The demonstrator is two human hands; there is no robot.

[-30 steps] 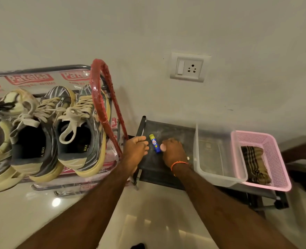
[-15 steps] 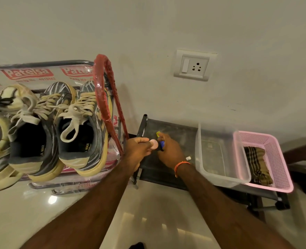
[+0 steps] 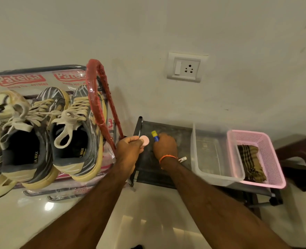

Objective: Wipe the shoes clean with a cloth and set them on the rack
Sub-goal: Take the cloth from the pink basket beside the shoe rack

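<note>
Two grey and cream sneakers [image 3: 76, 133] [image 3: 28, 141] stand side by side on the plastic-wrapped rack [image 3: 96, 90] at the left, with more shoes at the far left edge. A brown checked cloth [image 3: 251, 162] lies in the pink basket [image 3: 274, 169] at the right. My left hand [image 3: 130, 150] pinches a small round pink disc [image 3: 145, 140] over the dark low shelf [image 3: 148, 169]. My right hand [image 3: 164, 146] grips a small blue and yellow tube [image 3: 155, 136] just right of the disc.
A clear plastic tub [image 3: 218, 177] sits on the dark shelf between my hands and the pink basket. A small white item [image 3: 182, 159] lies by my right wrist. A wall socket [image 3: 184, 68] is above. Pale glossy floor lies below; dark furniture [image 3: 299, 159] stands at the far right.
My right hand picked the blue and yellow tube up off the dark shelf. The pink disc passed from my right hand to my left, which now holds it apart from the tube.
</note>
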